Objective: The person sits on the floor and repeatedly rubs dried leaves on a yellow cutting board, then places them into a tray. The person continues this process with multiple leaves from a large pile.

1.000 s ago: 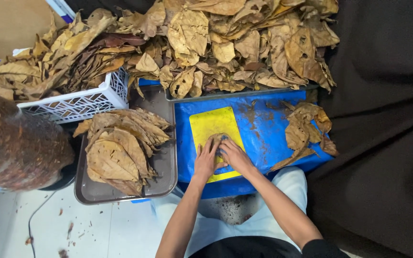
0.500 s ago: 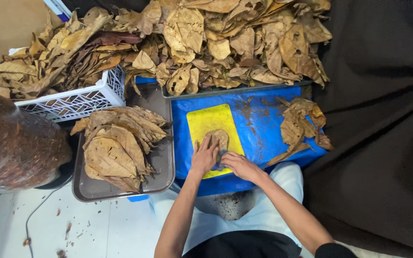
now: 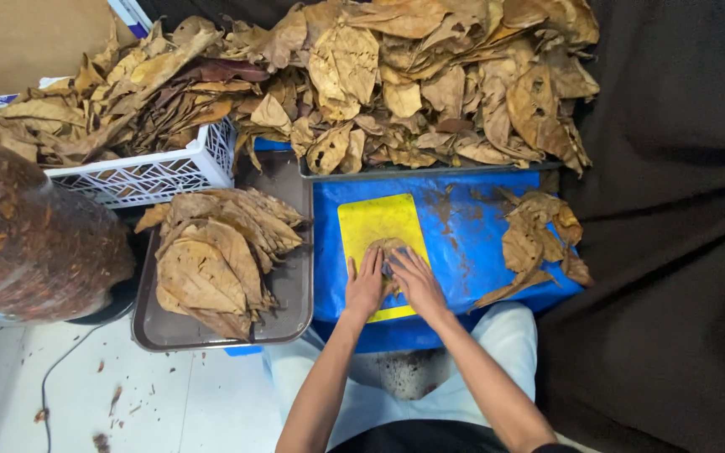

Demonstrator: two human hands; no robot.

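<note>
A yellow board (image 3: 372, 222) lies on a blue sheet (image 3: 463, 243) in front of me. A small brown leaf (image 3: 388, 248) rests on the board. My left hand (image 3: 366, 283) lies flat on the board with its fingers spread at the leaf's near left edge. My right hand (image 3: 414, 280) presses down on the leaf beside it, fingers apart. The two hands touch side by side.
A dark metal tray (image 3: 291, 315) at left holds a stack of flattened leaves (image 3: 216, 256). Loose dry leaves (image 3: 438, 84) are heaped behind, some in a white crate (image 3: 148, 176). More leaves (image 3: 534, 239) lie at right. A clear bag of brown shreds (image 3: 27, 235) stands far left.
My right hand, which had pulled back toward the board's near right edge half a second ago, has returned onto the leaf next to my left hand.
</note>
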